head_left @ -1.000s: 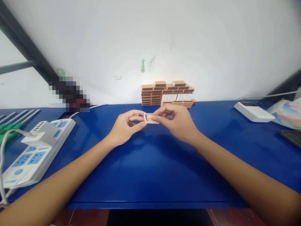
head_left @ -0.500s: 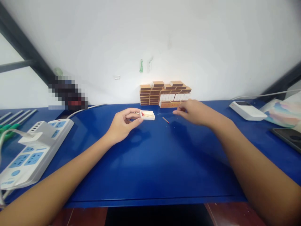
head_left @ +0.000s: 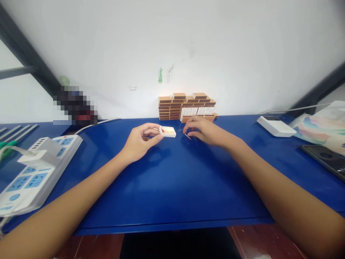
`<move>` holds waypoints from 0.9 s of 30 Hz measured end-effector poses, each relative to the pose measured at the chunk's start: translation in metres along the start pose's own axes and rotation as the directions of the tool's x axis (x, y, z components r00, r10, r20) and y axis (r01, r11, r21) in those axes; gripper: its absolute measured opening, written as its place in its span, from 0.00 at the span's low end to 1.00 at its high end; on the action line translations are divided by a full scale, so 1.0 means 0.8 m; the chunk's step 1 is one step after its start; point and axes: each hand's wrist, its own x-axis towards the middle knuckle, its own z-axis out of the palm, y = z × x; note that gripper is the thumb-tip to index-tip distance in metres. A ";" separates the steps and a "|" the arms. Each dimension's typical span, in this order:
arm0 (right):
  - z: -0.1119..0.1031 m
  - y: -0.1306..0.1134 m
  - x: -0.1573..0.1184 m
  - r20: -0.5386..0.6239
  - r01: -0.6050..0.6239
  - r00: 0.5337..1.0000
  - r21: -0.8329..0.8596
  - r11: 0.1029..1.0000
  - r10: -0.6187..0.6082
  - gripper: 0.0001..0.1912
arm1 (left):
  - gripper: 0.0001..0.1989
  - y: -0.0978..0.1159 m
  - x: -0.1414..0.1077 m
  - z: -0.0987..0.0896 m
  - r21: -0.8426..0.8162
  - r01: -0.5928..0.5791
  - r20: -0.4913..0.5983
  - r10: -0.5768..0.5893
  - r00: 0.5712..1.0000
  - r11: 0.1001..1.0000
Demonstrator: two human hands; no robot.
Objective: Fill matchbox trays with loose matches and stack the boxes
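Observation:
Between the thumb and fingers of my left hand (head_left: pixel 141 142) is a white matchbox tray (head_left: pixel 169 133), held above the table with several red-tipped matches in it. A single match (head_left: pixel 188 136) with a red head lies on the blue table to the right of the tray. Over that match, my right hand (head_left: pixel 206 131) curves downward with thumb and forefinger apart. Its fingertips are right at the match, and I cannot tell whether they touch it. Behind my right hand, stacked matchboxes (head_left: pixel 175 108) stand against the wall, their lower right part hidden by the hand.
On the left lies a white power strip (head_left: pixel 40 178) with a plugged-in adapter and cables. To the right are a white device (head_left: pixel 276 126), a dark phone (head_left: pixel 325 158) and a patterned plastic bag (head_left: pixel 320 126). The blue table (head_left: pixel 161 194) ends at a front edge near me.
My right hand has moved left from beside the stacked matchboxes to the loose match, its fingers spreading around it. My left hand still holds the tray. The view has shifted slightly.

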 end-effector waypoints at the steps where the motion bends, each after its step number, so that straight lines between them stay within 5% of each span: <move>1: 0.000 0.002 0.000 0.027 -0.001 1.000 0.017 1.000 0.001 0.06 | 0.20 0.000 0.000 0.000 0.000 0.006 -0.002 -0.006 1.000 1.000; 20: 0.001 0.030 -0.003 0.105 -0.080 0.992 0.028 0.996 0.077 0.13 | 0.19 -0.003 0.003 -0.005 0.029 -0.005 -0.009 0.006 1.000 1.000; 23: 0.005 0.016 0.002 0.004 -0.096 0.995 0.057 0.994 0.096 0.13 | 0.18 -0.004 0.004 -0.005 0.069 -0.021 -0.011 0.022 1.000 0.997; 27: 0.015 -0.038 0.012 -0.291 -0.088 0.947 0.170 0.982 0.135 0.10 | 0.17 -0.005 0.001 -0.001 0.105 -0.043 0.009 0.043 0.999 0.994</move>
